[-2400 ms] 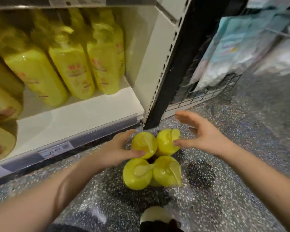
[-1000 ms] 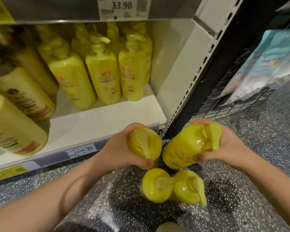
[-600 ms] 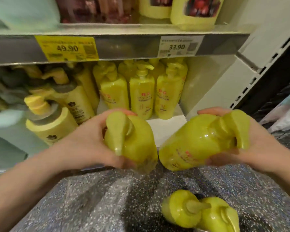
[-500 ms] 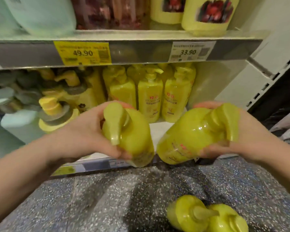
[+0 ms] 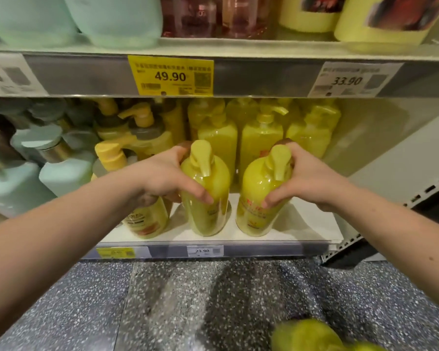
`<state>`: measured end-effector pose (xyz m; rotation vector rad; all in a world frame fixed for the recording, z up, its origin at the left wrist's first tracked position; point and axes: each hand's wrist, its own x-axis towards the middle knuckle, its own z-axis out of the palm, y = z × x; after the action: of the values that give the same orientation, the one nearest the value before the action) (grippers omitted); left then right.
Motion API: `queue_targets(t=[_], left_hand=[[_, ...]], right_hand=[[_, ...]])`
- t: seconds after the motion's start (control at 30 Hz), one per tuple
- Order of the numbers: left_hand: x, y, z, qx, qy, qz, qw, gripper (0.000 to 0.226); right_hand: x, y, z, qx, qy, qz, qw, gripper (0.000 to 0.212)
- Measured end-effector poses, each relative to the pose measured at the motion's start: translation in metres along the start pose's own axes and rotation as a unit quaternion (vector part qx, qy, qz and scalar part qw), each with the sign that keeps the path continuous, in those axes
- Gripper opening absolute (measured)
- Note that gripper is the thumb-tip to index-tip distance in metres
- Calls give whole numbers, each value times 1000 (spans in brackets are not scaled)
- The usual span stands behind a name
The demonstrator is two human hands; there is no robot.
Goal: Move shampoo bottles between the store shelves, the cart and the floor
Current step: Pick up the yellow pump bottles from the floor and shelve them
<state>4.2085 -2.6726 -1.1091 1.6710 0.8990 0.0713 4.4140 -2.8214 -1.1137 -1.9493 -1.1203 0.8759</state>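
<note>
Each of my hands grips a yellow pump shampoo bottle by its shoulder at the front of the bottom shelf (image 5: pixel 302 233). My left hand (image 5: pixel 164 177) is shut on the left bottle (image 5: pixel 205 201). My right hand (image 5: pixel 307 178) is shut on the right bottle (image 5: pixel 260 198). Both bottles stand upright with their bases on or just above the white shelf board. Behind them stand several matching yellow bottles (image 5: pixel 260 138). A blurred yellow bottle (image 5: pixel 312 335) shows on the floor at the bottom right.
Left of the yellow row are orange-capped bottles (image 5: pixel 140 138) and pale green bottles (image 5: pixel 61 171). The upper shelf (image 5: pixel 238 77) carries price tags 49.90 and 33.90. A white side panel (image 5: pixel 390 153) closes the shelf on the right. Speckled grey floor (image 5: pixel 175 305) lies below.
Both hands have carried their bottles from above the floor forward into the bottom shelf and turned them upright. The view has risen, so the floor bottles have slid to the lower edge.
</note>
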Motion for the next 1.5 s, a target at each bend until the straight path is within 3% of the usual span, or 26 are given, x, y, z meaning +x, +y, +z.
queue_targets(t=[0.27,0.43,0.5,0.57,0.63,0.77,0.83,0.93,1.07,1.13,1.23,1.37,1.5], left_hand=[[20,-15,-2,-46,16,-12,999,98],[17,-16,0,-31,29,0,999,89],[13,-16,5,38,99,2,994,95],[7,-15,13,148,200,6,969,104],[4,-13,19,201,249,28,947,105],[4,-8,12,237,231,60,942,84],[4,-7,-1,178,167,63,968,69],[2,-5,-16,109,69,51,990,71],[-1,1,-15,87,68,53,993,52],[-5,7,-14,72,113,75,988,62],[-9,16,-16,156,157,120,968,90],[-6,19,-13,296,163,133,932,92],[-6,23,-15,359,177,145,905,93]], right_hand=[[25,11,6,24,-11,24,999,119],[24,26,9,22,22,1,999,108],[20,34,12,4,61,-17,998,108],[16,37,14,-33,111,-39,993,105],[12,34,15,-69,142,-53,986,102],[10,29,10,-59,95,-67,991,99],[10,26,2,-10,37,-63,997,91],[13,21,-3,19,-32,-53,998,79],[14,23,-7,17,-45,-57,997,84],[11,23,-8,32,-50,-74,995,85],[12,25,-6,28,-37,-97,994,78],[16,28,-1,32,-17,-94,995,80],[21,27,9,28,-2,-99,995,90]])
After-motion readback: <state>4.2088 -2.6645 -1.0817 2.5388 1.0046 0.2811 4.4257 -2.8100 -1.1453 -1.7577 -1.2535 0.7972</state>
